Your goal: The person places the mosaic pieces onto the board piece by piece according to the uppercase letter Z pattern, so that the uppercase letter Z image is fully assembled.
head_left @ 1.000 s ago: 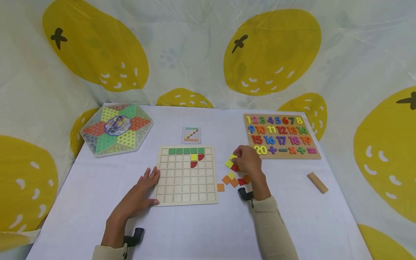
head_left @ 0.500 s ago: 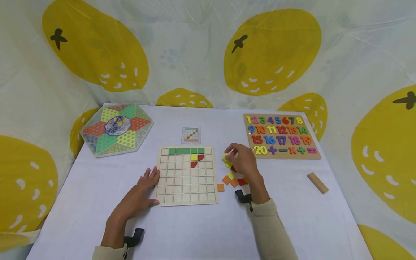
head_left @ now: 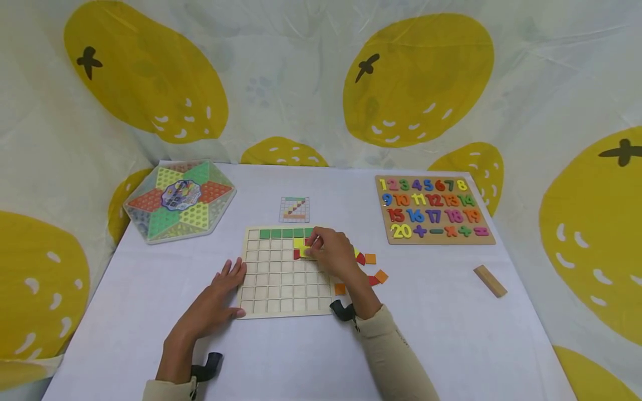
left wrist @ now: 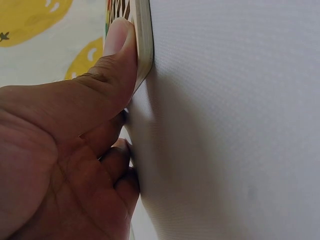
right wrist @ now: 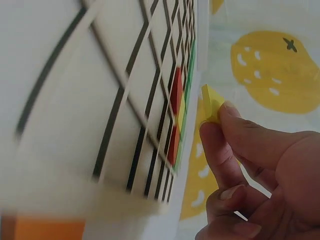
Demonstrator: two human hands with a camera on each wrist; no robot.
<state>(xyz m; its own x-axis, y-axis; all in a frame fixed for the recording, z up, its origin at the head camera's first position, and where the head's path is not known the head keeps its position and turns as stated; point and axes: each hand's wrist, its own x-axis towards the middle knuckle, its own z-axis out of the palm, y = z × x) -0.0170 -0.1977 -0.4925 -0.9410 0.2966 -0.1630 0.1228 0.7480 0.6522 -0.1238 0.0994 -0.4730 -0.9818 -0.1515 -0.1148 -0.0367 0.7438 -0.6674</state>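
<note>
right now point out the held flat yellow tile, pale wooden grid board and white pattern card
Flat yellow tile (right wrist: pixel 213 104), right wrist view, visible middle
Pale wooden grid board (head_left: pixel 287 280), head view, bare cell
White pattern card (head_left: pixel 294 210), head view, printed middle

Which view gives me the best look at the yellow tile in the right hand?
The right wrist view: the yellow tile shows large, pinched in the right hand. The head view shows it small, partly covered by that hand, over the wooden board. The left wrist view doesn't show it.

The right hand (head_left: pixel 333 254) pinches a yellow tile (head_left: pixel 304 252) over the grid board (head_left: pixel 274 279) — left hand (head_left: pixel 218 297) touching its edge.
</note>
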